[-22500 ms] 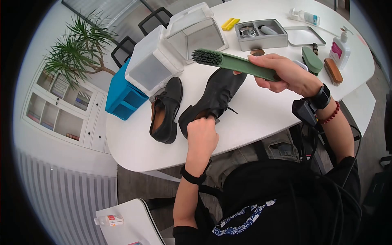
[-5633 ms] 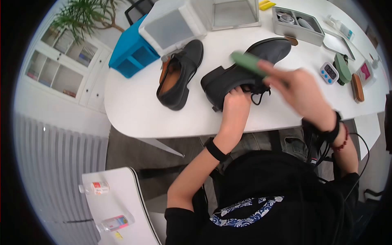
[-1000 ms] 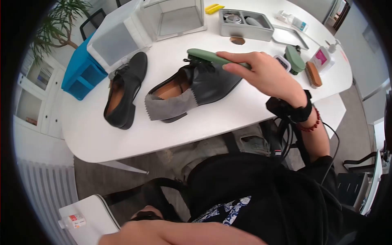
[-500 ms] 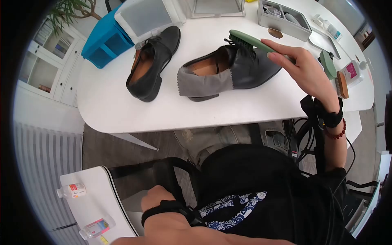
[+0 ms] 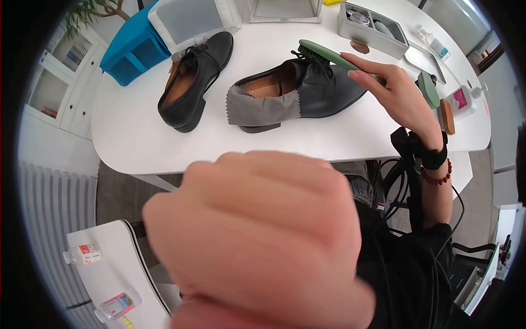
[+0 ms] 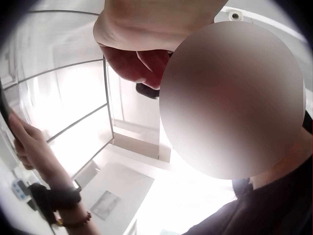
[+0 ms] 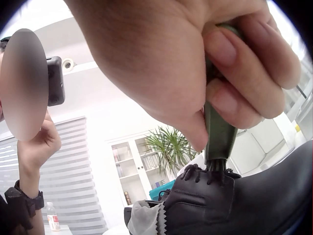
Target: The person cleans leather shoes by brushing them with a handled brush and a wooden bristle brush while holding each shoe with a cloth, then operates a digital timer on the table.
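And here's the right hand (image 5: 404, 97), closed firmly round the handle of a long green brush with black bristles (image 5: 331, 55), thumb and forefinger pointing forward along it, the other fingers wrapped underneath! The right wrist view has it close up: the bristles meet the black laces (image 7: 193, 171) of a black leather lace-up shoe (image 5: 331, 96). That shoe sits mid-table, toe aimed at the right end of the white round-ended table (image 5: 142, 148), a grey zigzag-edged cloth (image 5: 263, 109) draped over its heel end on the side facing the near edge.

Now the left hand (image 5: 257, 225): up off the table, huge and blurred in front of the head camera, its back showing, fingers folded in toward the palm; the right wrist view places it right by the person's face. Whether the fingertips touch anything, I can't tell.

Over toward the left end, the second black leather shoe (image 5: 193, 112) points its toe at the far edge, a blue open-fronted organiser (image 5: 137, 52) just beyond. Far edge, right of centre: a grey two-compartment tin (image 5: 370, 40). And near the right end, a brown wooden brush (image 5: 447, 118) lies beside a white bottle with a pink label (image 5: 463, 104).
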`<state>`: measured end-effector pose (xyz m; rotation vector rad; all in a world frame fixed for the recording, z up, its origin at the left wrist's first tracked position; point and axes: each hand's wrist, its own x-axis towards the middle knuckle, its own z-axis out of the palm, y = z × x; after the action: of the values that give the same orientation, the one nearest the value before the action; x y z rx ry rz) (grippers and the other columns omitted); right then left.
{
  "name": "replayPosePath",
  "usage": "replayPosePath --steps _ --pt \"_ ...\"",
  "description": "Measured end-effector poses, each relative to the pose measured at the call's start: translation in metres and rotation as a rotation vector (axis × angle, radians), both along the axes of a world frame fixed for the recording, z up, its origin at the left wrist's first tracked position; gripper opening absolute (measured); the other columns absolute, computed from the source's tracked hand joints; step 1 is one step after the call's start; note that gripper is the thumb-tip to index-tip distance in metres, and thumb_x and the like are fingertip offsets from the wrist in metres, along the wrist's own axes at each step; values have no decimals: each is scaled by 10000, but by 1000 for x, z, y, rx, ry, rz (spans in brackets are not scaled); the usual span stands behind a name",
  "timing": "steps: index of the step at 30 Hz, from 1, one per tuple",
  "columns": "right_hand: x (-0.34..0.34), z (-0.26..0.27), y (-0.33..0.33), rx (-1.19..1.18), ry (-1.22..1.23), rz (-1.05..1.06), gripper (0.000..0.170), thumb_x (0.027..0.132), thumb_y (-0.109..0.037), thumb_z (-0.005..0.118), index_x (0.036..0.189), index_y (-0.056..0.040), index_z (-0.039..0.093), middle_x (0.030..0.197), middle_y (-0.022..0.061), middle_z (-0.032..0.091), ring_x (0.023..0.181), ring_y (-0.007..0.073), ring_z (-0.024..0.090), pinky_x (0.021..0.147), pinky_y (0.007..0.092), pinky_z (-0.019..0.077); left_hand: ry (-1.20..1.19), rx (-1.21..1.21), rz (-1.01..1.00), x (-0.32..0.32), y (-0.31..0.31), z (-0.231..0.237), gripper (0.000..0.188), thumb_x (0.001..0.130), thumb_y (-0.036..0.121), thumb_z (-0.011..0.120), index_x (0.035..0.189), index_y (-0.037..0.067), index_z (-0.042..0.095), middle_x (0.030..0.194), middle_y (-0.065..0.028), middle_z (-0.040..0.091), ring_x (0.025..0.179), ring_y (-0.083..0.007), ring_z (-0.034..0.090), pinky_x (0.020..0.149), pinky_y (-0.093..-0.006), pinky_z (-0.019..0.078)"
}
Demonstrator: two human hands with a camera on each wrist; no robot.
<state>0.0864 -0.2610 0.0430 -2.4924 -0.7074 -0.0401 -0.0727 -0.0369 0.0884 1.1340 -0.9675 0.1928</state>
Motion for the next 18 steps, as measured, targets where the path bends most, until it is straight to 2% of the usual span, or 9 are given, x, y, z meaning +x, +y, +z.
replayPosePath --steps 1,3,6,8,11,14,16,17,18 --pt "1 0 0 3 13 -2 392 1013 -366 594 1361 -195 652 615 91 474 555 183 448 580 358 403 0 -7 1 -2 -4 -2 477 1019 383 510 826 3 725 758 -85 696 684 -188 654 594 -302 483" --pt "2 -1 -1 0 24 -6 393 1013 -368 596 1362 -197 651 619 90 478 555 180 449 580 358 403 36 131 366 -9 -17 -6 484 1012 341 551 674 34 712 602 -62 619 626 -186 633 566 -305 477" --pt "2 -2 -2 18 23 -1 396 1011 -369 598 1364 -198 650 629 91 499 561 177 454 582 357 405 -4 365 527 -17 -17 6 443 1000 339 596 709 29 722 661 -61 645 612 -182 625 544 -300 455" --pt "0 -1 -1 28 31 -3 396 1011 -367 599 1366 -198 648 635 89 509 560 179 454 586 356 409 -45 195 186 -1 14 -9 412 989 360 594 773 26 703 709 -63 620 602 -179 593 539 -315 427" --pt "0 2 0 -7 29 -7 396 1012 -366 597 1367 -200 647 637 90 516 562 181 460 589 354 413 43 126 448 -14 7 1 393 1016 346 524 825 28 654 697 -50 564 580 -163 530 537 -322 403" --pt "-2 4 2 -22 34 -12 394 1011 -364 597 1365 -199 649 636 92 518 564 186 470 592 356 417 -186 168 631 -5 0 -5 340 1005 298 482 836 27 597 702 -35 513 568 -149 470 539 -323 387" --pt "-1 4 1 -25 38 -28 393 1010 -362 598 1364 -198 650 636 92 519 565 190 474 593 359 418 -199 257 1107 1 -7 -7 310 968 255 504 799 8 585 696 -42 533 582 -146 476 564 -290 388" --pt "0 1 -1 -6 25 -12 392 1008 -359 601 1361 -198 652 633 92 516 562 191 473 593 359 418 59 333 1150 -1 -16 5 232 918 183 561 806 -16 603 693 -43 559 623 -137 519 580 -259 386" --pt "0 0 -2 11 14 3 391 1005 -356 605 1359 -197 654 630 91 514 560 192 472 593 360 419 -40 499 1127 15 -2 -4 149 895 101 626 834 -36 624 673 -50 564 668 -122 554 607 -241 399"
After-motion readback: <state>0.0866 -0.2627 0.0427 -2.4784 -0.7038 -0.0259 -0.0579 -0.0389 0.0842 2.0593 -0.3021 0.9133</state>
